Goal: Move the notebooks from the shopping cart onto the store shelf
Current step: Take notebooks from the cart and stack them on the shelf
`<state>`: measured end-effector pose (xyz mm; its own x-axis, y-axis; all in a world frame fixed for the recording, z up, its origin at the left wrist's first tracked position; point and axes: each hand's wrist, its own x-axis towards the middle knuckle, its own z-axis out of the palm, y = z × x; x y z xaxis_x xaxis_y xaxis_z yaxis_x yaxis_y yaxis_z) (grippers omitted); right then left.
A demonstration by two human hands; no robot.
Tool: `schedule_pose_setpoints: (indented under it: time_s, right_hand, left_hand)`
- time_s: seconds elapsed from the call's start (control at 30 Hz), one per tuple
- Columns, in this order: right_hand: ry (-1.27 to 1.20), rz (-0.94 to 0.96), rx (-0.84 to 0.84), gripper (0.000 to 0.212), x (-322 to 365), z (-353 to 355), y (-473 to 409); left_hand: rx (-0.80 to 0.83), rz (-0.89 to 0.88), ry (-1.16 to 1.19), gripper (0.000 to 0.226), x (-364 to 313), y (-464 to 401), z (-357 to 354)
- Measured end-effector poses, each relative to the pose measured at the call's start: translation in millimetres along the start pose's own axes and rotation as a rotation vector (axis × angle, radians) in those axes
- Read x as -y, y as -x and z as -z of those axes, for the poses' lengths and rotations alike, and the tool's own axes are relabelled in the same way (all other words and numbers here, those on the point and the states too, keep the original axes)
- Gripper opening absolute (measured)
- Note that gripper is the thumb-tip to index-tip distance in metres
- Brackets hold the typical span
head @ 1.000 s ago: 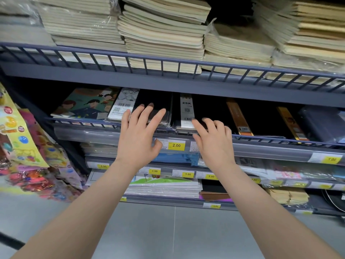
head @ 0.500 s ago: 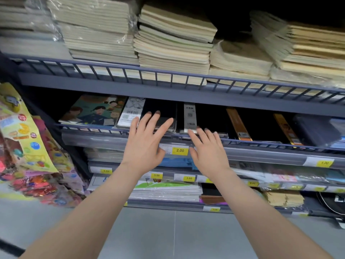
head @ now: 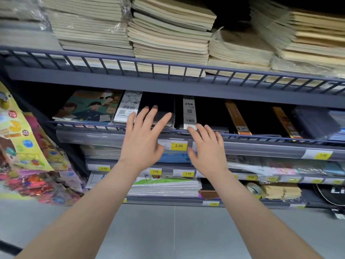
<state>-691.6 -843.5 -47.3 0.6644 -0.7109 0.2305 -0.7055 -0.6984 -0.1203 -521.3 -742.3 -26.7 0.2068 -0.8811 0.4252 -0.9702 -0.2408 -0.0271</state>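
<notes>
Black notebooks (head: 160, 107) lie flat on the middle shelf, behind its low wire rail (head: 261, 137). My left hand (head: 142, 141) is spread, fingers straight, its tips over the front edge of the left black stack. To the right, my right hand (head: 207, 150) is also spread, fingertips at the rail in front of a black notebook with a white 25K label (head: 189, 113). Neither hand holds anything. The shopping cart is out of view.
Tall stacks of cream notebooks (head: 168, 40) fill the upper shelf (head: 168, 85). An illustrated book (head: 89, 107) lies at the left of the middle shelf. Price tags (head: 178, 146) line the rail. Colourful packets (head: 24, 146) hang at left. Grey floor (head: 168, 230) below.
The view has tilted slightly, so the shelves sit lower in frame. Both hands stay spread at the shelf front; the right hand has drawn back a little toward the rail.
</notes>
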Motion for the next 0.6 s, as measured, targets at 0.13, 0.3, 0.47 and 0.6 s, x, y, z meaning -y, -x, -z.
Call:
schedule_pose_setpoints:
  time_s: [0.13, 0.3, 0.47, 0.6]
  right_hand:
    - [0.017, 0.017, 0.090, 0.056, 2, 17, -4]
    - [-0.057, 0.045, 0.225, 0.054, 20, 82, 5]
    - [-0.063, 0.129, 0.314, 0.054, 47, 150, 39]
    - [-0.123, 0.188, 0.354, 0.050, 72, 180, 80]
  left_hand:
    - [0.099, -0.005, 0.012, 0.080, -1, -4, 15]
    - [0.122, -0.019, 0.071, 0.066, 1, 5, 72]
    - [0.251, 0.119, 0.110, 0.058, 3, 66, 143]
    - [0.280, 0.261, 0.100, 0.056, -4, 136, 192]
